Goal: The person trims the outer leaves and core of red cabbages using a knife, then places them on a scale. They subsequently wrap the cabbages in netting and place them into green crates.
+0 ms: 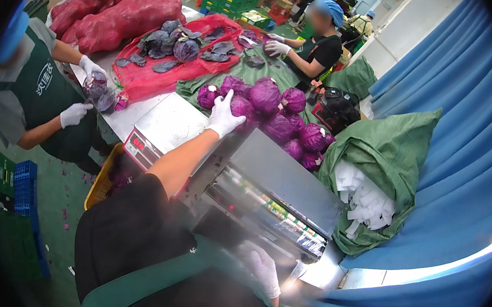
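Observation:
My left hand (225, 115), in a white glove, is at the near side of a pile of red cabbages (265, 96). Its thumb and forefinger spread around one red cabbage (242, 107). Under that forearm is a digital scale (172, 123) with a bare steel pan and a lit red display. My right hand (260, 266), also gloved, is low and blurred, close to my apron and the near side of a metal machine (286, 174) that holds a roll of printed film (276, 206). The right fingers are too unclear to tell whether they hold anything.
A co-worker at left handles a trimmed cabbage (96, 85); another handles one across the table. Red mesh sacks (126, 20) and loose outer leaves (163, 43) lie behind. A green sack of white strips (365, 194) stands right, by a blue curtain (456, 163). A yellow basket (102, 180) is below.

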Motion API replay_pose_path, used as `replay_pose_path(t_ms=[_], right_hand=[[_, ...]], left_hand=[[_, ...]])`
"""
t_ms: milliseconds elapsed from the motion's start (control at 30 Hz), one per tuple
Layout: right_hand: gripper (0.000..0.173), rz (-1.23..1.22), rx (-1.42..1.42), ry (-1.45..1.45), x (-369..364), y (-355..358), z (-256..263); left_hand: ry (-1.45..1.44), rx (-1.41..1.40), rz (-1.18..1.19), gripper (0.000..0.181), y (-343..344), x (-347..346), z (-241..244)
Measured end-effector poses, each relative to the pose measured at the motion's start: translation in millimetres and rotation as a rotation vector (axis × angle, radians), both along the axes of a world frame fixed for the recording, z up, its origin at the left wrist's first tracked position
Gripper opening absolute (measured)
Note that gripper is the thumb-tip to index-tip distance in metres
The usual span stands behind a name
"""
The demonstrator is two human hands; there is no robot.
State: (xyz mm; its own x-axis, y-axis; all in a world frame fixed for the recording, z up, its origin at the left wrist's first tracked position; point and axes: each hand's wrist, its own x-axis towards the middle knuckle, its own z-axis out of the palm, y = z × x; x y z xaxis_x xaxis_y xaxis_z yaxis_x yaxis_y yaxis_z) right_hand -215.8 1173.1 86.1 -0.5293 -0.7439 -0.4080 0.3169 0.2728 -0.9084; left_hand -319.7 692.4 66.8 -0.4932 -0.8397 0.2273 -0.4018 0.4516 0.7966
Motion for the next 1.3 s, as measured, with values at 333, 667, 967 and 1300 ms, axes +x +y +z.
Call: replay_pose_path(t_ms=[333, 667, 967, 1300], right_hand=[[0.045, 0.047, -0.011, -0.030, -3.0, 7.7, -5.5], [0.041, 0.044, 0.021, -0.006, -10.9, 9.9, -1.8], [0.040, 0.059, 0.059, -0.002, -18.6, 1.8, 1.3], [0.040, 0.071, 0.064, -0.023, -22.3, -1.2, -1.1]], left_hand=[[0.198, 0.010, 0.054, 0.115, -27.2, 7.6, -31.8], [0.241, 0.065, 0.055, 0.120, -22.7, 6.8, -36.1], [0.348, 0.072, 0.061, 0.105, -31.6, 23.8, -35.4], [1.105, 1.391, -0.529, 0.057, -1.5, 67.7, 28.3]])
